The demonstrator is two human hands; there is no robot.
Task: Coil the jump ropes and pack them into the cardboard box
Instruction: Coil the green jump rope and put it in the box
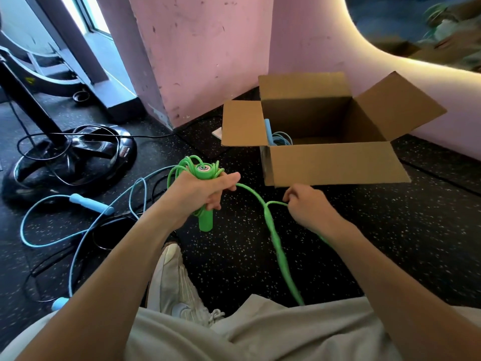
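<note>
Head view, left hand: I see my left hand [205, 190] clenched round the green handle [205, 220] together with the loops already gathered, which fan out above the fist.
Head view, right hand: my right hand [305, 204] pinches the loose run of the green jump rope [276, 241] just beside the left, fingers curled on the cord.
Head view, green rope: from the pinch the cord drops toward my lap and runs out of sight at my shorts; I cannot see its second handle.
Head view, box: the cardboard box [335, 162] stands open on the floor just beyond my hands, flaps spread, with a blue coiled rope [279, 138] in its near left corner.
Head view, still loose: a blue jump rope [86, 204] sprawls on the floor to my left, tangled near black cords.
Handling, my judgement: the rope looks light, limp and springy, so the loops will want to slip open; I would keep the fist tight over handle and loops and feed cord in short lengths.
Grip point: best held at the handle, with the bundle clasped across its middle when lowering it into the box.
</note>
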